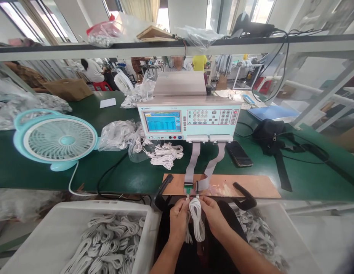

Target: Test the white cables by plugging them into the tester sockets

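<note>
My left hand (178, 217) pinches one end of a bundled white cable (197, 220) at a small green circuit board (189, 189). On the other side, my right hand (213, 214) grips the same cable near its second connector, close to the end of a grey ribbon cable (219, 156). The coiled middle hangs down between both hands. Another ribbon cable (194, 161) runs from the board up to a cable tester (189, 118) with a lit blue screen. Whether the connectors are fully seated cannot be made out.
A bin of coiled cables (152, 213) stands at the left, and more coils (258, 232) lie at the right. Clamps (245, 196) hold a copper-coloured board (245, 184) at the table edge. A fan (61, 140), phone (239, 154) and black bag (265, 137) are on the table.
</note>
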The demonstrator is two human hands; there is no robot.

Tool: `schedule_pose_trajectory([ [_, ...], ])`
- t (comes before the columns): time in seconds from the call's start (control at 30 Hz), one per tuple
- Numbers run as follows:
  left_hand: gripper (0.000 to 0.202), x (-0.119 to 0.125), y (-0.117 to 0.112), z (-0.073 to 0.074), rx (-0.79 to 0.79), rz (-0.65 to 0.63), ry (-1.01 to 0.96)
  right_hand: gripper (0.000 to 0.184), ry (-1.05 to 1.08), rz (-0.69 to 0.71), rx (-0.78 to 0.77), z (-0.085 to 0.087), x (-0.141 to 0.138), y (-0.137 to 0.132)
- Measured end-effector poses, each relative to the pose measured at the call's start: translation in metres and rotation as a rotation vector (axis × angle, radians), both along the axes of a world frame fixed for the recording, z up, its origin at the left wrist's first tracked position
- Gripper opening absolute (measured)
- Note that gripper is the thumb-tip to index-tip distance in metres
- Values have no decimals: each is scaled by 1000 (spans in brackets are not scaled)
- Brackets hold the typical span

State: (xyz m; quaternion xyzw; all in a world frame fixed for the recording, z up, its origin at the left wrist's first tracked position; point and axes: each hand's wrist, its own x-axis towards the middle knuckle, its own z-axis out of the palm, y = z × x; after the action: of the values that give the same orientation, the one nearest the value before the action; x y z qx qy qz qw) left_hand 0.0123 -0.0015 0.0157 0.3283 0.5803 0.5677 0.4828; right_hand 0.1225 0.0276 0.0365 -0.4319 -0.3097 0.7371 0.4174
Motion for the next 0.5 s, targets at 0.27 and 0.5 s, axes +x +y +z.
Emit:
schedule_pose_trajectory([
  [0.27, 38, 2, 5, -5, 65, 27, 78, 30, -64, -24, 65, -7, 0, -2],
  [0.5, 44, 1, 9, -2, 68, 12, 15, 33, -4, -43, 30, 3, -2, -5],
])
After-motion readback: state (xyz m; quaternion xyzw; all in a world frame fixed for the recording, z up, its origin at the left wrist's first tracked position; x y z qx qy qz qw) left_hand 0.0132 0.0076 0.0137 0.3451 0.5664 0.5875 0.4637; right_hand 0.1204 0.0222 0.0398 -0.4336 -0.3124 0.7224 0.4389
